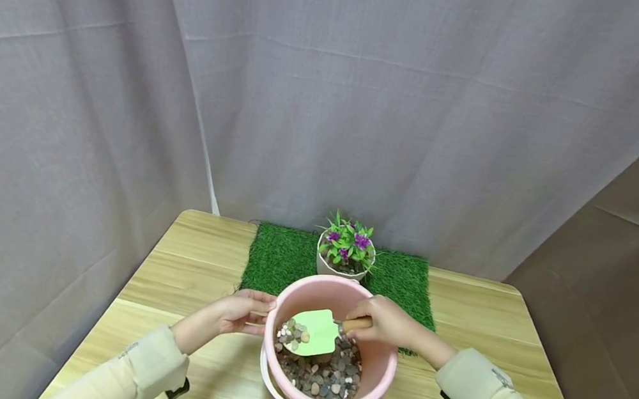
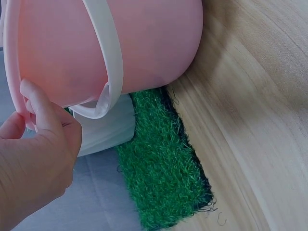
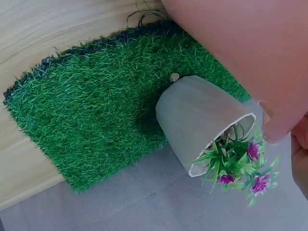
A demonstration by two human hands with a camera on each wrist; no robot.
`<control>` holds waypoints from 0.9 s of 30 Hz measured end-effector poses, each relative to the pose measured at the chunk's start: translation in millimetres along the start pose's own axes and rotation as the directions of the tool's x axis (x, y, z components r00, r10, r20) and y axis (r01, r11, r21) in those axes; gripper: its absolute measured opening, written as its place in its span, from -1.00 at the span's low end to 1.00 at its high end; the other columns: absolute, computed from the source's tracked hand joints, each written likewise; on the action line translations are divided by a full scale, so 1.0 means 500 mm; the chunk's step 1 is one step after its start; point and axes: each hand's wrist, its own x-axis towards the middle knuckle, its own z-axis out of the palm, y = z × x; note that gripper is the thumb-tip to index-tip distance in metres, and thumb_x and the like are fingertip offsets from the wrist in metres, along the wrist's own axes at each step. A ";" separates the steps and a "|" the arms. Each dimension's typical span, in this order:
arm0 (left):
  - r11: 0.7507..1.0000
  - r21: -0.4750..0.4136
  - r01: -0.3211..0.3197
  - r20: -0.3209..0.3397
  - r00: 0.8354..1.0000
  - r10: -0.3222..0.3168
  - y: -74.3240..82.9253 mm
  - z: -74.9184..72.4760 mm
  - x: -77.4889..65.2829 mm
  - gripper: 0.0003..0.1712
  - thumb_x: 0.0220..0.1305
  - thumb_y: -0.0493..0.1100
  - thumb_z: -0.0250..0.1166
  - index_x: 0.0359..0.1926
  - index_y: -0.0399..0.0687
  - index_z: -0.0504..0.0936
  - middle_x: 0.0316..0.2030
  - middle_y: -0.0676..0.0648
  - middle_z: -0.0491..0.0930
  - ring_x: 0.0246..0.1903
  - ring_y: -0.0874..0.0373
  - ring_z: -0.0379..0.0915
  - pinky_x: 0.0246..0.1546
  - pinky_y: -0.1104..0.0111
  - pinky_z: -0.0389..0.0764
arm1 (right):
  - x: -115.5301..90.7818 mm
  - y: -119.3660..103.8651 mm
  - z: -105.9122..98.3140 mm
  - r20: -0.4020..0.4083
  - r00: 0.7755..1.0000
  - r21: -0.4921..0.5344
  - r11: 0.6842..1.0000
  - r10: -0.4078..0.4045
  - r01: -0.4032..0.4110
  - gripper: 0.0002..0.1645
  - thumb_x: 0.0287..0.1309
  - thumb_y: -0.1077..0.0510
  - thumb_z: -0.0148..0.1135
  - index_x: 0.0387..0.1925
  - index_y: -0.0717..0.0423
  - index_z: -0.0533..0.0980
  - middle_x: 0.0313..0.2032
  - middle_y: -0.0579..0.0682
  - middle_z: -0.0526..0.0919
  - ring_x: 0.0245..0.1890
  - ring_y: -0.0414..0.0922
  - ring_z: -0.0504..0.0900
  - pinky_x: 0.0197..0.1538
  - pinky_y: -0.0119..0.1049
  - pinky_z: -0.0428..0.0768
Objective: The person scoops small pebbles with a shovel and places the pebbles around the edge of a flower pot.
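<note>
A pink bucket (image 1: 384, 385) with pebbles (image 1: 331, 375) covering its bottom stands at the front of the table. My left hand (image 1: 239, 312) pinches its rim from the left side, thumb and fingers around the edge in the left wrist view. Inside the bucket, my right hand (image 1: 387, 322) grips the wooden handle of a light green trowel (image 1: 320, 336). The blade points left, with several pebbles lying at its tip. In the right wrist view only part of the right hand (image 3: 301, 159) shows, behind the bucket wall; the trowel is hidden there.
A white pot (image 3: 197, 115) with purple flowers (image 1: 360, 241) stands on a green turf mat (image 1: 279, 253) just behind the bucket. The bucket's white handle (image 1: 273, 384) hangs down at its left. Grey curtains (image 1: 329, 98) close off the table's back.
</note>
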 end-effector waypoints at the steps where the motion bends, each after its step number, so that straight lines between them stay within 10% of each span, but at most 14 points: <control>1: 1.000 -0.001 -0.001 0.003 1.000 0.001 0.000 0.000 0.000 -0.49 0.32 -0.26 0.10 0.22 -0.43 0.28 -0.39 0.02 0.62 -0.38 0.27 0.58 -0.21 0.41 0.74 | 0.000 0.001 -0.001 -0.001 1.000 0.005 1.000 -0.002 0.002 -0.76 -0.06 0.14 0.41 -0.28 0.12 0.67 -0.38 -0.06 0.74 -0.43 -0.36 0.59 -0.28 -0.51 0.67; 27: 1.000 -0.003 -0.003 -0.009 1.000 0.003 0.002 -0.002 -0.004 -0.48 0.31 -0.28 0.11 0.22 -0.46 0.28 -0.41 0.04 0.63 -0.40 0.28 0.58 -0.17 0.36 0.74 | -0.019 0.024 -0.049 -0.103 0.994 0.132 0.991 0.043 -0.030 -0.76 -0.04 0.17 0.41 -0.27 0.18 0.68 -0.46 -0.08 0.66 -0.54 -0.45 0.44 -0.51 -0.54 0.58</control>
